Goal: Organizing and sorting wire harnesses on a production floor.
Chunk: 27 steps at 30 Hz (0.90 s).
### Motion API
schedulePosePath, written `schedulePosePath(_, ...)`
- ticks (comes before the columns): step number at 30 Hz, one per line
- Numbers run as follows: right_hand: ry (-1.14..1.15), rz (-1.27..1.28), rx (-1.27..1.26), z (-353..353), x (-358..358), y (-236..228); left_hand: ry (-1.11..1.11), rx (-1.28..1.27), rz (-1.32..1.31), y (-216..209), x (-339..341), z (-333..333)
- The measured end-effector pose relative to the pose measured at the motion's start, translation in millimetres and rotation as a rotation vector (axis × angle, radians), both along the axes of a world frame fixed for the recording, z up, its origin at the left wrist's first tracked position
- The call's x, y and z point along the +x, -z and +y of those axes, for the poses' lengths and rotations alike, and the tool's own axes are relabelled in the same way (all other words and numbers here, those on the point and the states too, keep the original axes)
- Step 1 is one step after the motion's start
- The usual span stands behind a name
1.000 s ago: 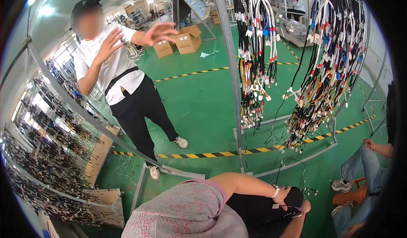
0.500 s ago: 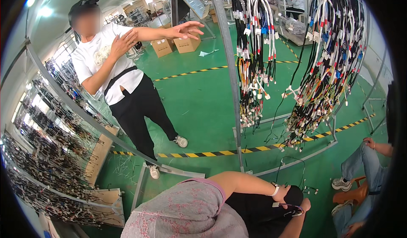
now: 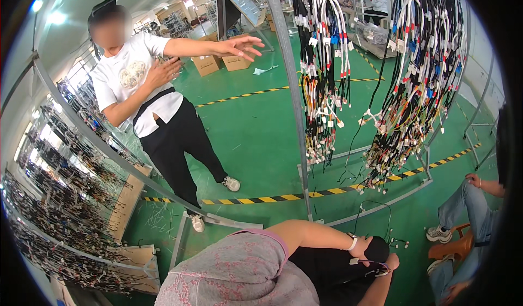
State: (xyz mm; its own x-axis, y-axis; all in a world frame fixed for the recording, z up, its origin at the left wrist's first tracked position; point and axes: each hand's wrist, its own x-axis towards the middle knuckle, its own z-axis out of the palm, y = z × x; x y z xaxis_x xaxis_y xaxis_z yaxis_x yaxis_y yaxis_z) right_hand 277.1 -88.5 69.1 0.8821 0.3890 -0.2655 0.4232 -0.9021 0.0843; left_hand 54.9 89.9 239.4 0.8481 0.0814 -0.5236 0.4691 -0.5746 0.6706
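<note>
So my left hand (image 3: 360,250) is down by my knee (image 3: 378,246), with some thin wires (image 3: 373,264) and a white plug (image 3: 354,261) right under its fingers. The wires run across to my right hand (image 3: 391,262). Everything's tiny, so honestly can't tell how open either hand's fingers are or what they're gripping.

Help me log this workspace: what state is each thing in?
White connector: wires attached
Left hand: near the connector, grip unclear
Right hand: near left hand, grip unclear
Wire bundles: hanging
Metal post: standing
Cardboard boxes: on the floor
Pale sheet: lying on the floor
Orange stool: partly hidden
</note>
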Motion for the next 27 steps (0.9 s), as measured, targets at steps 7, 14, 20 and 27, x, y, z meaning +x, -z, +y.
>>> schedulePosePath(7,-0.037,-0.050,0.013,1,6,22,0.013,0.053,0.033,-6,-3,3)
schedulePosePath(14,-0.035,-0.017,-0.021,2,5,20,0.031,0.065,0.021,-3,0,2)
schedulePosePath(20,-0.030,-0.024,-0.010,1,5,18,0.027,0.059,0.015,-2,1,1)
schedulePosePath(27,-0.024,-0.020,-0.005,0,5,16,0.037,0.038,0.008,-5,1,2)
